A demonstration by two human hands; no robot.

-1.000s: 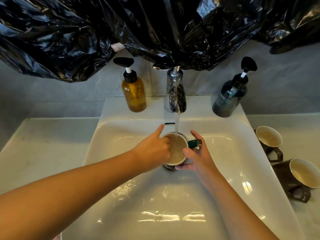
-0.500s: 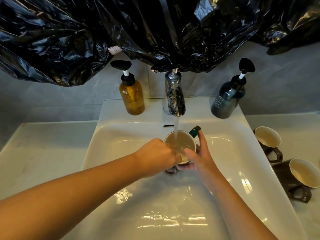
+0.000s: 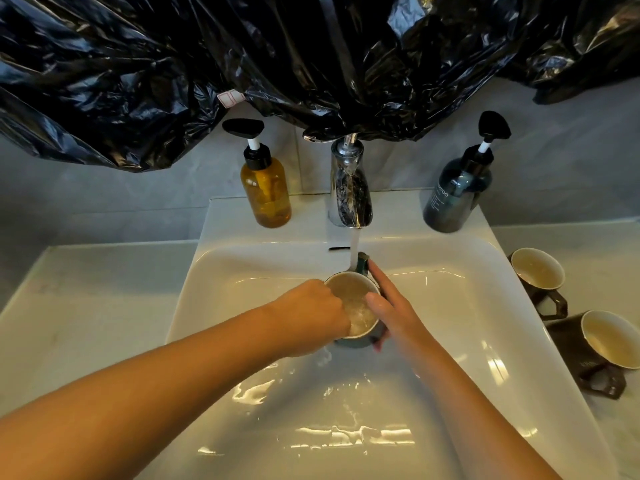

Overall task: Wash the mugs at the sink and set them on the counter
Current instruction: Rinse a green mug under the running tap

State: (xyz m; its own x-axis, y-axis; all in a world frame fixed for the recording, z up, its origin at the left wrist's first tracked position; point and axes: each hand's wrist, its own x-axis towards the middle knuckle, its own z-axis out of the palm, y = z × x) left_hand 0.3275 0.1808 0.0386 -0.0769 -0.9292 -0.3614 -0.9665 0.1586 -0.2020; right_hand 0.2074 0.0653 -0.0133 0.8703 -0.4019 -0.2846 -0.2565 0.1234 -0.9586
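Observation:
A teal mug with a cream inside stands upright in the white sink, part full of water. Its handle points back toward the faucet, and the running stream falls just beside the handle. My left hand is at the mug's left rim, fingers curled over it and hidden inside. My right hand grips the mug's right side, thumb on the rim and index finger stretched along the handle. Two dark mugs lie tilted on the right counter.
An amber pump bottle stands left of the faucet and a dark teal pump bottle to its right, both on the sink's back ledge. Black plastic sheeting hangs overhead. A pale counter lies left of the sink.
The mug has turned so its handle swung from the right to the back, near the stream. My left index finger, pointing out before, has curled in at the rim.

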